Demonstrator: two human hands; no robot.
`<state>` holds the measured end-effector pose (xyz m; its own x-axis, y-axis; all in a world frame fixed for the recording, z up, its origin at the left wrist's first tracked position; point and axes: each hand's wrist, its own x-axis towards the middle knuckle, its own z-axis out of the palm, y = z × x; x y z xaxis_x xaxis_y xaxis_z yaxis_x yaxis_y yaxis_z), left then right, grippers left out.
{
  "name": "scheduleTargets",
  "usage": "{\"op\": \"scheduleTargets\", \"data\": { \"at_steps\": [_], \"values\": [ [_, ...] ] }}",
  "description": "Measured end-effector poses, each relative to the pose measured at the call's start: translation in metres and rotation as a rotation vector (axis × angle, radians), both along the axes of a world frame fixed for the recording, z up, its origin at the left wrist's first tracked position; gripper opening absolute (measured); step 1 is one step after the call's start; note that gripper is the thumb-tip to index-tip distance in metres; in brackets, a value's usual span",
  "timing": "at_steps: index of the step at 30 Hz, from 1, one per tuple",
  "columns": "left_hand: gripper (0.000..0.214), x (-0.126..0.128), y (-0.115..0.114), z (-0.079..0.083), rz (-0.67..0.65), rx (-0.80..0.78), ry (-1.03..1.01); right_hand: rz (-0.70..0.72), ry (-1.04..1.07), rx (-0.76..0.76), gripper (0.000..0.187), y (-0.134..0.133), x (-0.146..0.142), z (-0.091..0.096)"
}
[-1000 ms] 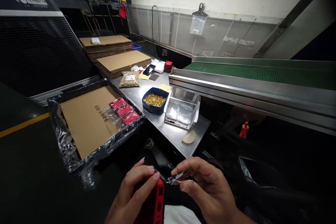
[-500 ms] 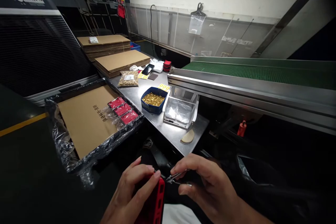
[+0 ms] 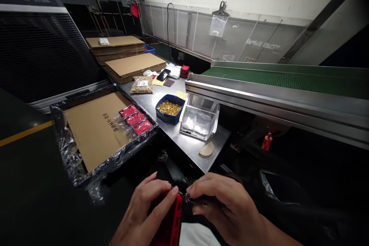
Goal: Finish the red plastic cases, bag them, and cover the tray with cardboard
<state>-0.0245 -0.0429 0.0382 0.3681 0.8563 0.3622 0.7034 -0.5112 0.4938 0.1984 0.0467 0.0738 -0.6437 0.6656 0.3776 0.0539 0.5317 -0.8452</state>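
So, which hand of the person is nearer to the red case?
Left. The left hand holds the red case; the right hand is to the right of it, with a visible gap, holding a small metal thing.

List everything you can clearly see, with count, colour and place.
case: 1, red, in left hand
metal item: 1, silver, in right hand, blurred
tub: 1, blue, on table
small pieces: many, gold, in tub
open tray: 1, whitish, right of tub
filled bag: 1, golden, beyond tub
phone: 1, black, beyond tub
half disc: 1, beige, table's near corner
table: 1, silver, centre
lined box: 1, black, left of table
wrapped pieces: 3, red, in lined box
cardboard stacks: 2, brown, beyond lined box
conveyor: 1, green belt, right
hanging clip: 1, black, upper centre
louvred machine: 1, black, left
left hand: 1, bare, lower centre
right hand: 1, bare, lower centre
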Motion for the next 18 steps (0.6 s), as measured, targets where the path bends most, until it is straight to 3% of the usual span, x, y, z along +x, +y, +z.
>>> {"op": "scheduleTargets", "data": {
  "at_steps": [6, 13, 15, 18],
  "values": [
    [0.066, 0.0, 0.002, 0.003, 0.024, 0.014, -0.016, -0.176, 0.004, -0.035, 0.023, -0.001, 0.005, -0.004],
    [0.072, 0.001, -0.001, -0.004, 0.052, -0.022, -0.046, -0.13, 0.026, -0.121, 0.026, -0.003, 0.004, -0.01],
    [0.078, 0.002, -0.003, -0.006, 0.107, -0.06, -0.085, -0.184, 0.05, -0.161, 0.027, -0.003, 0.004, -0.013],
    [0.087, 0.007, -0.004, -0.004, 0.328, -0.237, -0.253, -0.253, 0.078, -0.253, 0.03, -0.007, 0.004, -0.02]
  ]
}}
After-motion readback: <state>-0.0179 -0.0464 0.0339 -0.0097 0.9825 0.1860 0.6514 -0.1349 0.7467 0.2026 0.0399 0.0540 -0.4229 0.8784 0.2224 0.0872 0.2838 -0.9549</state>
